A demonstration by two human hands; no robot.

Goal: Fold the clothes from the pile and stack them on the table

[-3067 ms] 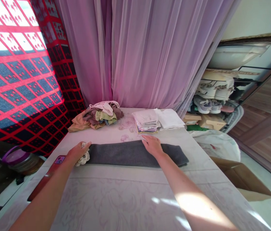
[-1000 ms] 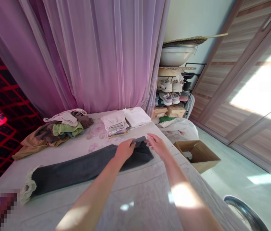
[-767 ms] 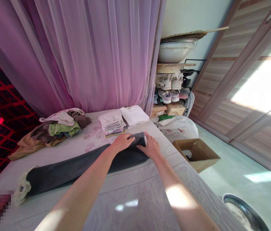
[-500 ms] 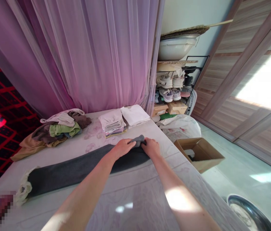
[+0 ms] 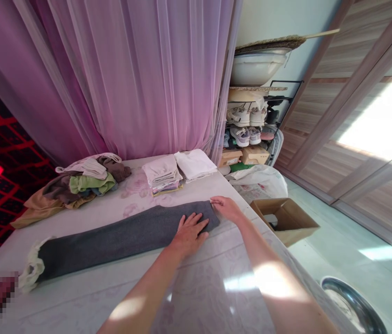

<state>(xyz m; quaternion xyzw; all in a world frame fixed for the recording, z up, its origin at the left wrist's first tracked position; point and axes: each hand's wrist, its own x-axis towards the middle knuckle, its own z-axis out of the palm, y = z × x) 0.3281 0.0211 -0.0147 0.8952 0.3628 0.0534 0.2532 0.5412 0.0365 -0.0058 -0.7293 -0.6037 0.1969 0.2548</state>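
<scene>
One cream ruffle (image 5: 33, 265) is marking the left end of a folded dark-grey garment (image 5: 112, 242), which is lying across a floral-patterned cover (image 5: 78, 301). The left hand (image 5: 189, 235) is resting spread on the garment's right portion, palm down, gripping nothing. Bunched up moments ago, that portion is now lying flat, apparently being smoothed. The right hand (image 5: 226, 207) is reaching its far right corner; whether it is pinching cloth cannot be told.
</scene>
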